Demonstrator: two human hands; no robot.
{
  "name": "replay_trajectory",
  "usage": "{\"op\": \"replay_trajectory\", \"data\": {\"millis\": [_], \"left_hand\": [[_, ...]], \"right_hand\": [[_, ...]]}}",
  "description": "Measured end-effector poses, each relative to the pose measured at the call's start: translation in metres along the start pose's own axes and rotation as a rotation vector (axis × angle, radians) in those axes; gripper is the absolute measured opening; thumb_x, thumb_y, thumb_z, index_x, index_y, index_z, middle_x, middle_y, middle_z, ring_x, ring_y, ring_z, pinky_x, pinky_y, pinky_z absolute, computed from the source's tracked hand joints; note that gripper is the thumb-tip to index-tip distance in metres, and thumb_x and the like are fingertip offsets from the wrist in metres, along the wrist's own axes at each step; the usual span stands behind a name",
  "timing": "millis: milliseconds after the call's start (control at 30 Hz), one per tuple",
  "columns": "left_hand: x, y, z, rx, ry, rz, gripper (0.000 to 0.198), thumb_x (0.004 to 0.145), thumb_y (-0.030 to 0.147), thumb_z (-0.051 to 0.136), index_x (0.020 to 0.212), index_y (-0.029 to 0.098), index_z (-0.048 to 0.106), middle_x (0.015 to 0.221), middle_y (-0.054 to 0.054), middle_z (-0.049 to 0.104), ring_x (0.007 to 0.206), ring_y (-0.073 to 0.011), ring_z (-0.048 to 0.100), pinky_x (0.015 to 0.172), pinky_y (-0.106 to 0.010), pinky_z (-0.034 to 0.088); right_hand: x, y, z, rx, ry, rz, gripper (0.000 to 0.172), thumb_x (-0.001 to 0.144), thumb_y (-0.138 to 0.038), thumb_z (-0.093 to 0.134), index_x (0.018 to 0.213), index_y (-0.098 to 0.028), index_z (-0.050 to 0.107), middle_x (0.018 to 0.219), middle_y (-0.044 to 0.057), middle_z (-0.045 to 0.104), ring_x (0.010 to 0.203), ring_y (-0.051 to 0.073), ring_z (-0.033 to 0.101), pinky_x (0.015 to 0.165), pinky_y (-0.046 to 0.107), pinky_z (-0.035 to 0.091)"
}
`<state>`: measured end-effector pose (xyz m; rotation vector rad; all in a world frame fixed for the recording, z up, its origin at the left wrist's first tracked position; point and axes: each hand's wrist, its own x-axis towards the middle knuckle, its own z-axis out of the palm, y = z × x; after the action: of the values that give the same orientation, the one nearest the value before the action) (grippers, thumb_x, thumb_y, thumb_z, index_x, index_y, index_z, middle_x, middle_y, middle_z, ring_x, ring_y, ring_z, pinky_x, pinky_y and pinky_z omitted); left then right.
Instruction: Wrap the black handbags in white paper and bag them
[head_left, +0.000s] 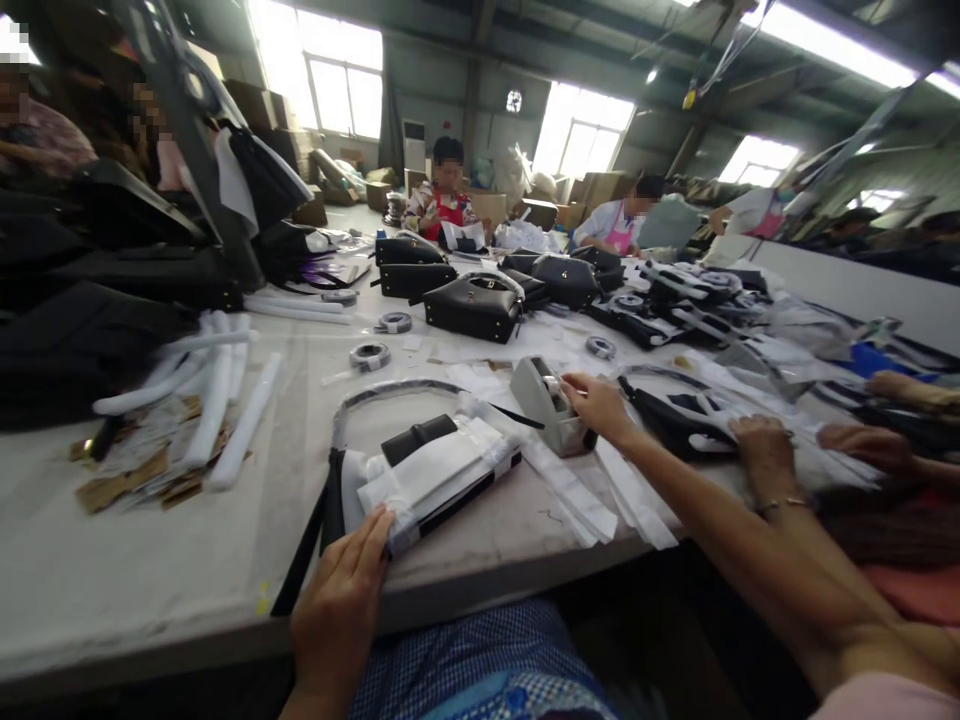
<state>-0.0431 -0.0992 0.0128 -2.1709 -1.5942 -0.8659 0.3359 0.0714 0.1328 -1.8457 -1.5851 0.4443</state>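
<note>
My left hand (345,590) lies with stretched fingers on the near corner of a black handbag wrapped in white sheet (442,470). Its thumb is mostly hidden. A plastic-wrapped handle (390,388) arches behind the bag, and a black strap (304,550) hangs toward the table edge. A black rolled piece (418,440) rests on the white wrapping. My right hand is out of view. Just beyond the bag stands a grey tape dispenser (551,405), touched by a co-worker's hand (600,400) reaching from the right.
The co-worker's other hand (765,445), with a bracelet above it, rests by another black bag (682,410). White strips (570,490) lie beside the dispenser. White foam tubes (244,430) and brown scraps (127,490) lie left. Finished-looking black handbags (472,305) stand farther back.
</note>
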Motion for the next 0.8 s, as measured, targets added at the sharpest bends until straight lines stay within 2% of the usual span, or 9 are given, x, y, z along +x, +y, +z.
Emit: {"op": "replay_trajectory", "data": {"millis": [67,167,267,433,533,633,733,800], "left_hand": [[0.001,0.001,-0.002,0.009,0.009,0.009,0.049,0.097,0.021,0.046,0.145,0.024,0.044,0.132,-0.002,0.065,0.105,-0.0233,0.064,0.092,-0.036,0.050],[0.003,0.004,-0.004,0.021,0.024,0.000,0.049,0.096,0.020,0.045,0.145,0.025,0.044,0.131,-0.001,0.066,0.104,-0.0234,0.064,0.091,-0.036,0.050],[0.004,0.004,-0.005,0.020,0.039,-0.001,0.048,0.097,0.020,0.044,0.145,0.025,0.045,0.130,-0.001,0.067,0.103,-0.0233,0.064,0.089,-0.036,0.050],[0.001,0.002,-0.003,0.023,0.026,0.001,0.047,0.097,0.021,0.044,0.144,0.025,0.045,0.132,-0.001,0.065,0.104,-0.0229,0.064,0.091,-0.036,0.049],[0.000,0.001,-0.002,0.026,0.018,-0.004,0.047,0.097,0.020,0.045,0.143,0.025,0.046,0.132,0.000,0.065,0.104,-0.0222,0.063,0.092,-0.036,0.049],[0.000,0.001,-0.002,0.024,0.012,-0.006,0.047,0.097,0.021,0.045,0.144,0.025,0.046,0.133,0.001,0.064,0.105,-0.0219,0.062,0.093,-0.035,0.048],[0.000,0.002,-0.002,0.008,0.002,-0.018,0.047,0.098,0.022,0.045,0.145,0.025,0.044,0.133,0.001,0.064,0.106,-0.0217,0.062,0.094,-0.035,0.047],[0.000,0.002,-0.002,-0.002,0.000,-0.025,0.047,0.098,0.023,0.044,0.145,0.026,0.044,0.133,0.001,0.064,0.107,-0.0218,0.062,0.095,-0.035,0.046]], "right_hand": [[0.018,0.018,-0.011,0.018,-0.064,0.115,0.017,0.087,-0.028,0.065,0.086,-0.014,0.074,0.092,0.012,0.076,0.092,0.025,0.072,0.087,0.035,0.057],[0.036,0.029,-0.009,0.096,-0.194,0.278,0.026,0.087,-0.033,0.067,0.069,-0.014,0.068,0.064,0.009,0.072,0.067,0.021,0.072,0.065,0.029,0.061],[0.045,0.026,-0.004,0.208,-0.298,0.392,0.026,0.087,-0.034,0.069,0.071,-0.014,0.067,0.061,0.009,0.071,0.059,0.019,0.071,0.056,0.026,0.061],[0.047,0.011,-0.011,0.363,-0.361,0.477,0.022,0.089,-0.027,0.067,0.077,-0.010,0.066,0.070,0.012,0.073,0.059,0.015,0.070,0.056,0.022,0.060],[0.031,0.004,-0.026,0.417,-0.326,0.475,0.025,0.093,-0.030,0.063,0.080,-0.009,0.068,0.075,0.012,0.074,0.058,0.012,0.069,0.054,0.018,0.059],[-0.004,0.002,-0.045,0.443,-0.267,0.433,0.030,0.091,-0.037,0.066,0.085,-0.008,0.071,0.084,0.014,0.075,0.060,0.011,0.069,0.053,0.016,0.057],[-0.047,0.012,-0.055,0.442,-0.187,0.378,0.034,0.085,-0.043,0.072,0.086,-0.009,0.073,0.088,0.015,0.075,0.063,0.013,0.070,0.053,0.017,0.058],[-0.070,0.027,-0.051,0.426,-0.137,0.360,0.038,0.078,-0.047,0.077,0.084,-0.010,0.075,0.087,0.014,0.075,0.062,0.015,0.069,0.052,0.019,0.058]]}}
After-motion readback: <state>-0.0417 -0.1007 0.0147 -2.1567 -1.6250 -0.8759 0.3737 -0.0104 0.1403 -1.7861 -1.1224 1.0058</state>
